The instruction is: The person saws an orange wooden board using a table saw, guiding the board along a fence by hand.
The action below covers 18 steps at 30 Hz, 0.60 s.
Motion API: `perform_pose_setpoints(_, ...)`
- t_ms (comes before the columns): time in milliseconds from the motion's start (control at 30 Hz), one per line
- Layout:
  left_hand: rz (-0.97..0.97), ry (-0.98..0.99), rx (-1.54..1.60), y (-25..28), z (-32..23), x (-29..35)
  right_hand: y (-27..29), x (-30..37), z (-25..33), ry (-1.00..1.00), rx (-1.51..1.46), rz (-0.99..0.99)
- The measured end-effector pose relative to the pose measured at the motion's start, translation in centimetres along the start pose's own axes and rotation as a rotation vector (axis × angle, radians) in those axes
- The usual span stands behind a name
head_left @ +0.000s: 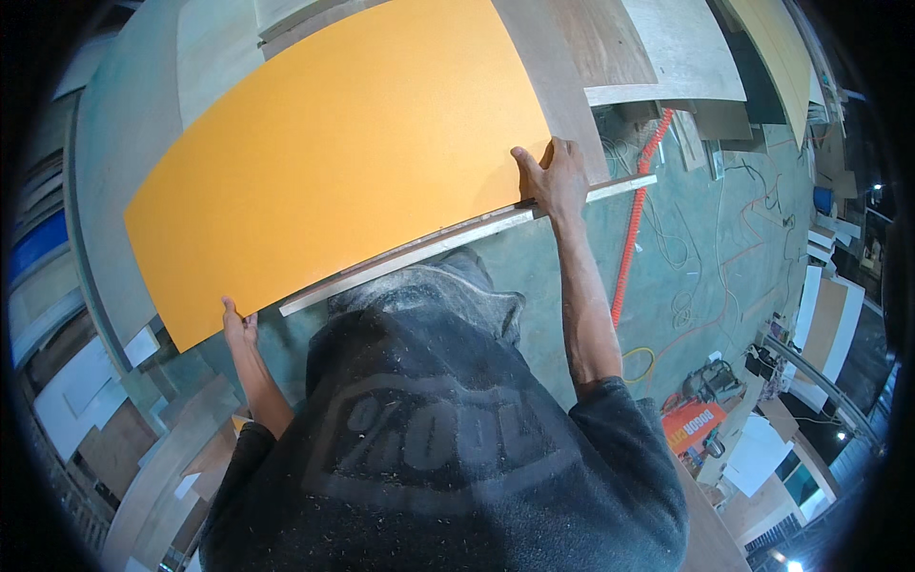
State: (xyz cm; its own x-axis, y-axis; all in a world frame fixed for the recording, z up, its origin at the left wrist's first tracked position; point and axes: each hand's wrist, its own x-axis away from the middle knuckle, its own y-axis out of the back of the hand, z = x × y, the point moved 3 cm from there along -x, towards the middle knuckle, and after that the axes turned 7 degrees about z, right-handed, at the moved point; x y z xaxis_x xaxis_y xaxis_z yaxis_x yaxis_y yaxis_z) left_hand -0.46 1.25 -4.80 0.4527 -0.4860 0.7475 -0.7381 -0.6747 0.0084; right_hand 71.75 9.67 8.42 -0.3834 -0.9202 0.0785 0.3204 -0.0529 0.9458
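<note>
A large flat orange board [343, 143] lies across the work surface in front of me. My left hand [238, 324] grips its near edge close to the left corner, thumb on the top face and fingers mostly hidden beneath. At the near right corner is my right hand [558, 181], its thumb over the orange face and its fingers at the right side edge. Under the near edge runs a pale wooden strip [419, 250], which sticks out to the right past my right wrist. A grey-brown panel [562, 86] shows beneath the board's right side.
Wood sheets [681, 43] overlap at the far right. A red coiled hose [631, 248] hangs to the right of my forearm, above a green floor [734, 248] with loose cables. Tools and an orange box [688, 425] lie at lower right. Stacked panels [81, 405] stand at left.
</note>
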Motion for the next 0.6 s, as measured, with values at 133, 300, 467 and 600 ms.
perform_pose_setpoints(133,0.029,-0.009,-0.013,-1.5,-0.2,0.8,0.3,-0.2,-0.4,-0.08,-0.015,0.083)
perform_pose_setpoints(300,0.067,-0.01,-0.065,-2.5,-0.1,1.4,0.5,-0.2,-1.4,-0.094,-0.006,0.046)
perform_pose_setpoints(467,0.109,-0.031,-0.062,-0.5,0.3,0.7,0.4,-0.1,-1.0,-0.108,-0.023,0.09)
perform_pose_setpoints(600,0.066,0.004,-0.076,-0.7,0.6,1.0,0.3,-0.2,-1.8,-0.102,0.009,0.104)
